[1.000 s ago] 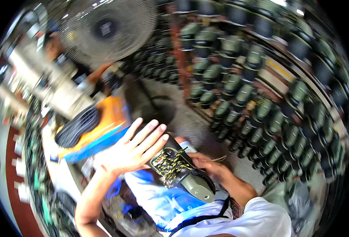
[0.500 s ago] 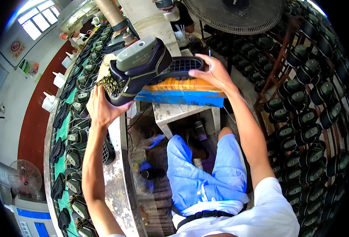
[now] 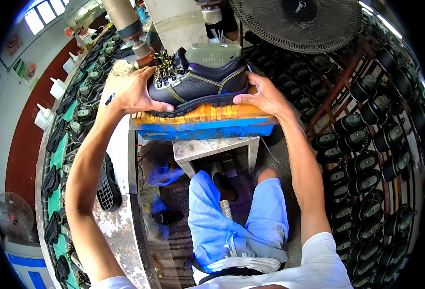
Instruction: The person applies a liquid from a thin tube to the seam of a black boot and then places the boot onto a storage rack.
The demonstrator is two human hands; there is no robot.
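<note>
A black leather shoe [image 3: 207, 86] with yellow stitching and black-and-yellow laces stands upright around a grey-green last [image 3: 215, 54]. Beneath it lies a black treaded sole [image 3: 188, 107], on top of an orange-and-blue padded block [image 3: 203, 129]. My left hand [image 3: 134, 91] is closed round the toe end, its thumb along the sole's edge. At the heel, my right hand [image 3: 266, 96] grips shoe and sole, with the thumb low on the sole's side. The far sides of both, and some of my fingers, are hidden.
Shoes on lasts and soles line a green conveyor [image 3: 73, 132] at left. A loose sole [image 3: 108, 185] lies on the worn bench. White squeeze bottles [image 3: 44, 117] stand beyond the conveyor. A large fan [image 3: 299, 24] is ahead; racks of shoes [image 3: 361, 178] fill the right.
The shoe has come down from its tilted position, moving right onto the sole on the block. My right hand, earlier on the sole alone, now clasps the heel as well.
</note>
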